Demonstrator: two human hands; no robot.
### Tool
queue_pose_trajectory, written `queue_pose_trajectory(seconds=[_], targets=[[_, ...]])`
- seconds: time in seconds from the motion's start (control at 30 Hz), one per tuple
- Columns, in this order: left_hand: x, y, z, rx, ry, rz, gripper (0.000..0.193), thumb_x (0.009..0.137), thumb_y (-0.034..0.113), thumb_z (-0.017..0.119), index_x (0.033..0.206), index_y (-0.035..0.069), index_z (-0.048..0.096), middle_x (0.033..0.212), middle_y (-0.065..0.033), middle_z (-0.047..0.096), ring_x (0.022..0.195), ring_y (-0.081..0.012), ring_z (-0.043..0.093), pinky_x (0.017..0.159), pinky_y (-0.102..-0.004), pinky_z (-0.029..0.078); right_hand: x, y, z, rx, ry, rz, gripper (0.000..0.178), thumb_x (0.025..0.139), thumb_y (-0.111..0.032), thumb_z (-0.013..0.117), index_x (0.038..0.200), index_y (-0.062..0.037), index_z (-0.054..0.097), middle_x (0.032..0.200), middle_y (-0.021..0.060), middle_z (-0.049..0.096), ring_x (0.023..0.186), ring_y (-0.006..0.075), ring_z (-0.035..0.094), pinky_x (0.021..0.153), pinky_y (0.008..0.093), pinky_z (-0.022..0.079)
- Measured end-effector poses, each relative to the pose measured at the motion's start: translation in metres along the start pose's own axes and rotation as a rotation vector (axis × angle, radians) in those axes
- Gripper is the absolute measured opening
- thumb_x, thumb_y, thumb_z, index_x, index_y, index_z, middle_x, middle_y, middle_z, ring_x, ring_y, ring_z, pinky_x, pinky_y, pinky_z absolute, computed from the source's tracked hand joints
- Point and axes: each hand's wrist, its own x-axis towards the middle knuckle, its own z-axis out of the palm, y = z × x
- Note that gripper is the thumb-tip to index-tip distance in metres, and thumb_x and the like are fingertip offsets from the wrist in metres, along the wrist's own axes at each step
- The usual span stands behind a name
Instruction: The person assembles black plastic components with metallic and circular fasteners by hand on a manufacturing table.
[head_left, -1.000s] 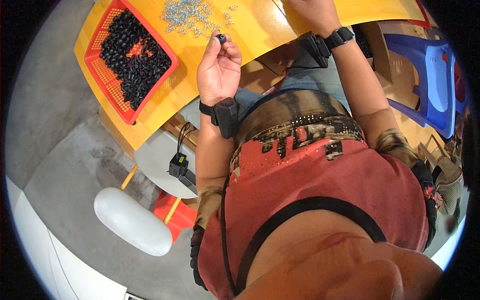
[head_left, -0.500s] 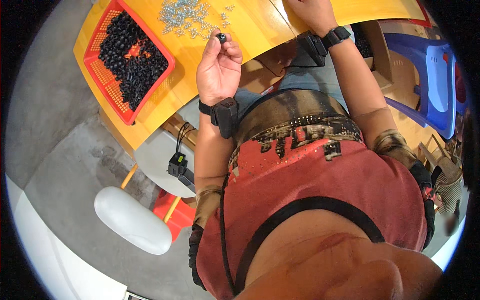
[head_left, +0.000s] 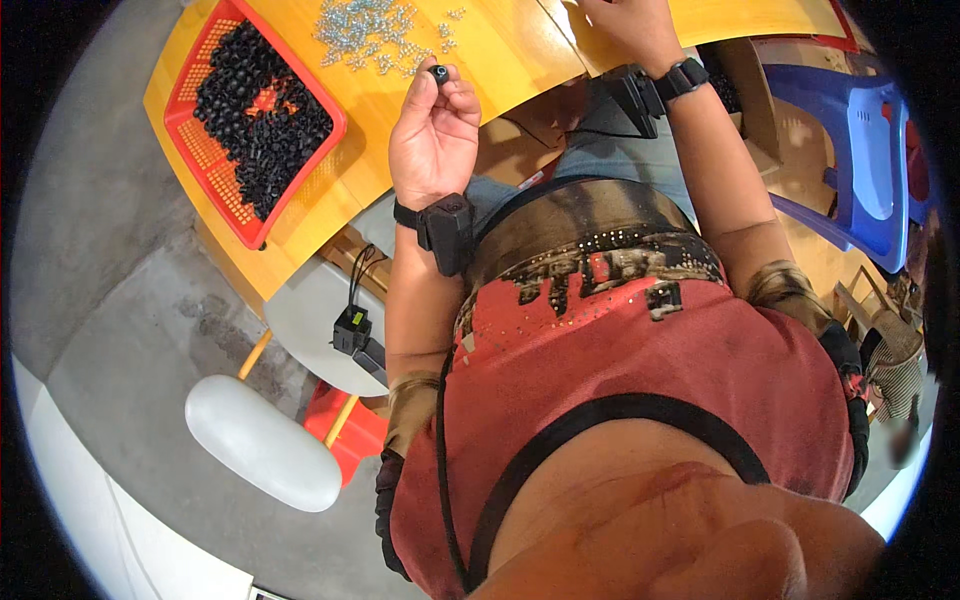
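My left hand (head_left: pixel 438 145), palm turned up at the table's near edge, is closed with thumb and fingertips pinching a small round black part (head_left: pixel 439 73). A pale ring shows at the centre of that part. Just beyond lies a loose pile of small silvery metal pieces, probably screws (head_left: pixel 368 30). My right hand (head_left: pixel 640 30) is over the table at the top edge of the view. Its fingers are mostly cut off there, so what they hold, if anything, is hidden.
A red plastic basket (head_left: pixel 335 125) with many small black parts (head_left: pixel 265 125) stands on the yellow table (head_left: pixel 510 50), left of my left hand. A blue plastic chair (head_left: pixel 870 160) is at the right. To the left, below the table, are a grey-white padded seat (head_left: pixel 262 440) and a red stool (head_left: pixel 350 430).
The view has shifted very slightly. My left hand keeps its pinch on the black part in nearly the same place. My right hand has moved a little, and its fingers stay mostly out of view.
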Motion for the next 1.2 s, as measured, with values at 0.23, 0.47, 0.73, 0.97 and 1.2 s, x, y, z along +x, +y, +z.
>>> queue_pose_trajectory(seconds=[0.23,0.47,0.73,0.97,1.2], targets=[[0.0,-0.002,-0.001,-0.024,-0.017,-0.017,0.018,0.1,0.008,0.067,0.117,0.003,0.067,0.106,-0.0101,0.066,0.092,-0.0174,0.061,0.083,-0.0289,0.055,0.002,-0.025,-0.004,-0.178,-0.088,0.066,0.026,0.084,-0.024,0.073,0.088,0.0015,0.074,0.086,0.0224,0.067,0.085,0.039,0.066,0.077,0.0477,0.054],[-0.002,0.0,-0.001,-0.025,-0.008,0.0,0.018,0.099,0.008,0.067,0.117,0.003,0.067,0.105,-0.0106,0.068,0.091,-0.0178,0.062,0.083,-0.0296,0.056,0.001,-0.011,0.001,-0.167,-0.055,0.023,0.022,0.085,-0.02,0.071,0.086,0.0018,0.072,0.086,0.0228,0.067,0.086,0.0403,0.065,0.077,0.0484,0.053],[-0.004,-0.004,0.003,0.03,0.001,0.02,0.018,0.1,0.007,0.066,0.117,0.004,0.067,0.106,-0.0098,0.07,0.093,-0.019,0.066,0.084,-0.0318,0.058,-0.013,-0.007,0.0,0.209,-0.055,0.099,0.02,0.088,-0.011,0.075,0.102,0.0033,0.073,0.094,0.0158,0.074,0.088,0.0233,0.073,0.078,0.033,0.057],[-0.004,-0.013,0.011,0.022,-0.09,-0.002,0.02,0.1,0.006,0.065,0.12,0.004,0.065,0.11,-0.012,0.069,0.095,-0.0199,0.066,0.089,-0.0322,0.058,-0.021,-0.033,0.031,1.648,-0.325,-0.229,0.018,0.095,0.002,0.07,0.113,0.0031,0.071,0.102,0.0039,0.071,0.092,0.0097,0.067,0.08,0.0231,0.054],[-0.004,-0.011,-0.007,0.144,-0.289,0.087,0.025,0.104,0.007,0.059,0.128,0.003,0.065,0.109,-0.0093,0.072,0.097,-0.0195,0.069,0.087,-0.031,0.057,-0.037,-0.072,0.005,1.087,-0.552,0.13,0.016,0.094,0.001,0.072,0.11,0.0021,0.07,0.098,0.0028,0.072,0.088,0.0074,0.067,0.079,0.0222,0.054]])
